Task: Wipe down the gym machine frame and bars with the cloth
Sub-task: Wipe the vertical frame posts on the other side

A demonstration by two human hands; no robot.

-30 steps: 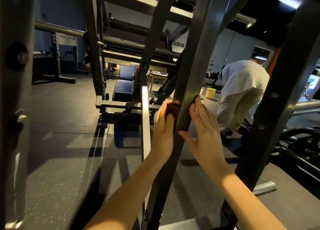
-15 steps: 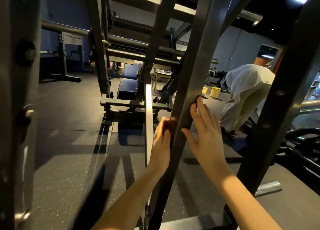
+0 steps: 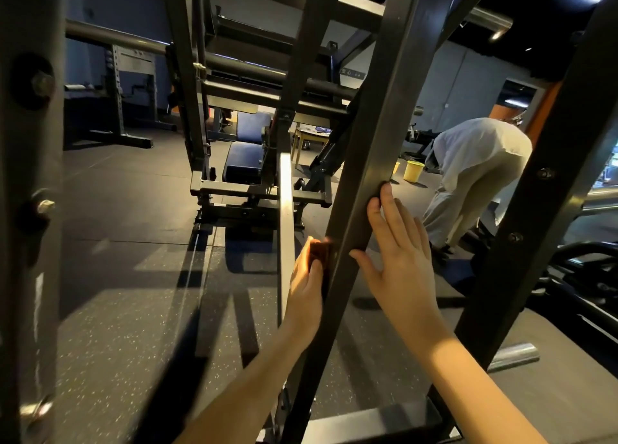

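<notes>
Fingers (image 3: 389,209) of the right hand (image 3: 401,263) lie straight and flat against the right edge of the slanted frame bar (image 3: 378,135), with the thumb spread toward its near face. On the bar's left edge the left hand (image 3: 306,286) curls around a small brown cloth (image 3: 319,254), pressing it to the metal. Beyond, a pale flat rail (image 3: 286,209) runs back toward a blue padded seat (image 3: 242,166). Farther right, a yellow bucket (image 3: 413,171) stands on the floor beside a person (image 3: 475,162) bending over.
</notes>
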